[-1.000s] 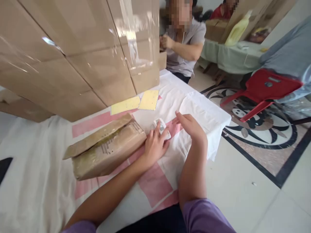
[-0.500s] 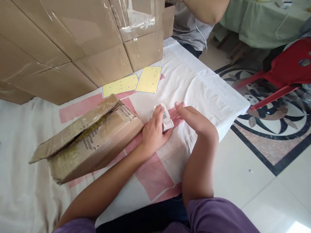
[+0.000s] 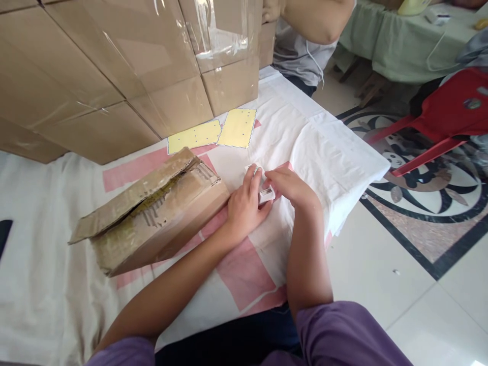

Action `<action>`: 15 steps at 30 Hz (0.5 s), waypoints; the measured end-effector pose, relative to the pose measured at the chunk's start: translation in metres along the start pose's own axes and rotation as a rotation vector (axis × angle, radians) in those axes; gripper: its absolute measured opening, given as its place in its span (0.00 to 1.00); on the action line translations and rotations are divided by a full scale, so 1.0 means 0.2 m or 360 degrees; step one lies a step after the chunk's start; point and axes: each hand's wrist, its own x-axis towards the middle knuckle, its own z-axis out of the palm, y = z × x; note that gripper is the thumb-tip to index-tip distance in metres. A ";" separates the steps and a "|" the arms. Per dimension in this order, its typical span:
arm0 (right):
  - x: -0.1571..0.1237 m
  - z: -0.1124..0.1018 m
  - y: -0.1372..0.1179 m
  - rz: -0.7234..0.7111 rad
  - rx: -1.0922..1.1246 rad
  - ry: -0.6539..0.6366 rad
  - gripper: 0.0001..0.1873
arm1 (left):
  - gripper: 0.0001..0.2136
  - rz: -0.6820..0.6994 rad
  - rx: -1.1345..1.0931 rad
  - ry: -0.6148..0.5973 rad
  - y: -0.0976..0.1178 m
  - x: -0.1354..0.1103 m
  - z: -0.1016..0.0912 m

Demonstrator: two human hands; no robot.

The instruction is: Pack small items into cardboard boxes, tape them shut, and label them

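Observation:
A small white box lies on the cloth near the table's right side, its near end showing a narrow dark recess. My left hand is closed around its left side, fingers over the top and thumb at the near end. From the right, my right hand meets the same box with bent fingers, its fingertips at the box's upper right side and partly blurred. Between them the hands cover much of the box. Just left of my left hand rests a worn brown cardboard box with its flap partly raised.
Large taped cartons are stacked along the back. Two yellow scalloped cards lie before them on the white and pink cloth. Beyond the table are another person's arm, a red chair and a green-covered table.
My right hand has moved left, from apart to the side of the small white box. My left hand has stayed on it. The view has shifted slightly.

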 end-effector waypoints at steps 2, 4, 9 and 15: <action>0.00 0.01 0.00 0.0019 0.0003 0.0012 0.12 | 0.40 -0.0035 -0.0004 -0.0018 0.00 0.00 0.00; 0.00 0.02 0.01 0.0001 -0.0001 0.0012 0.11 | 0.39 -0.0072 0.0016 -0.0051 0.00 0.00 0.00; 0.00 0.03 0.06 -0.0289 -0.0093 0.0023 0.11 | 0.40 -0.0129 0.0100 -0.0130 0.01 0.00 -0.01; 0.00 0.02 0.12 -0.0547 -0.0454 0.0155 0.12 | 0.40 -0.0163 0.0192 -0.0153 0.02 0.00 -0.01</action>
